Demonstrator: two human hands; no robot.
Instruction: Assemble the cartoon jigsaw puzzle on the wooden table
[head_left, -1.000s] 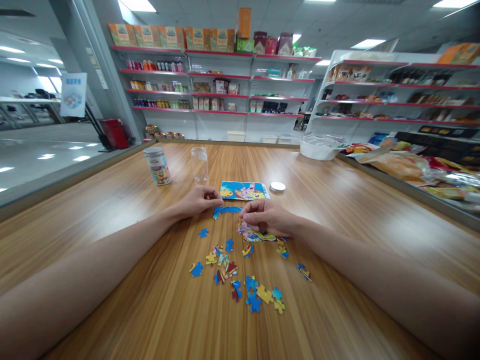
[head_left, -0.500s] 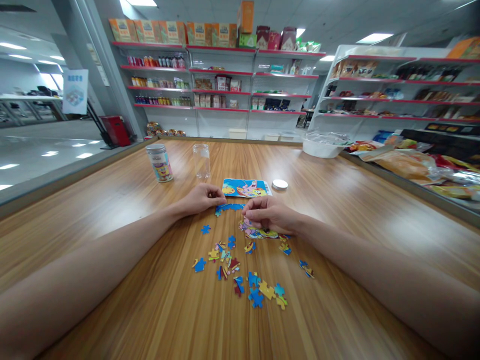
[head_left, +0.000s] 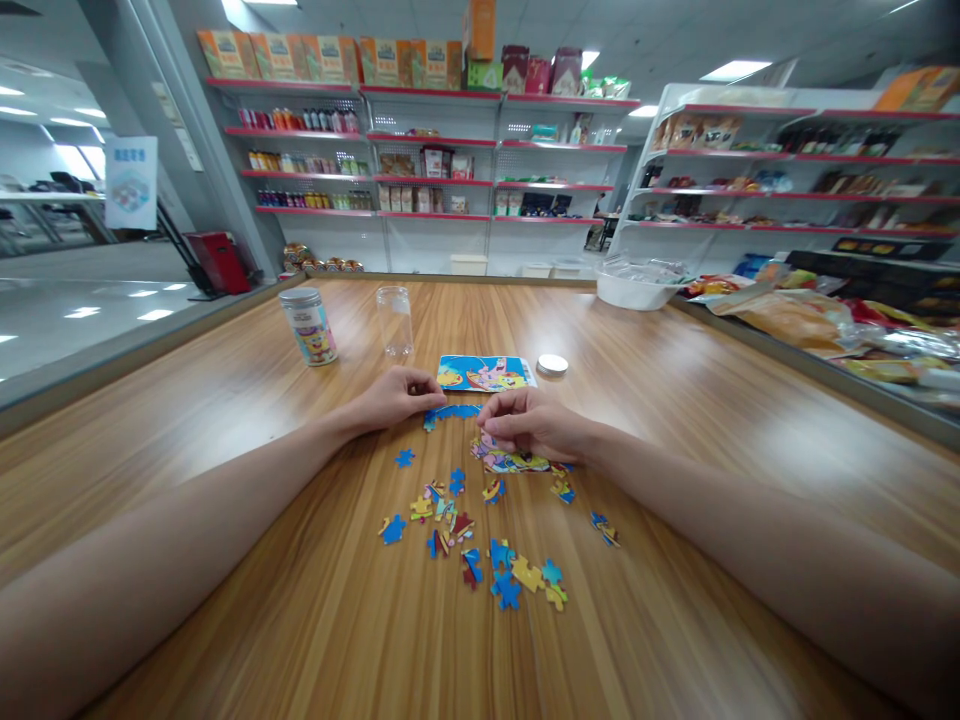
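1. Head view: my left hand rests curled on the wooden table, its fingertips pinched on the left end of a joined strip of blue puzzle pieces.
2. My right hand is closed loosely, fingertips together at the strip's right end; I cannot tell whether it grips a piece.
3. Under and just behind my right palm lies an assembled patch of puzzle.
4. Loose pieces are scattered nearer to me than both hands.
5. Just beyond my hands lies the picture card, with a round lid beside its right end.
6. Farther out from my left hand stand a clear empty jar and a printed jar.
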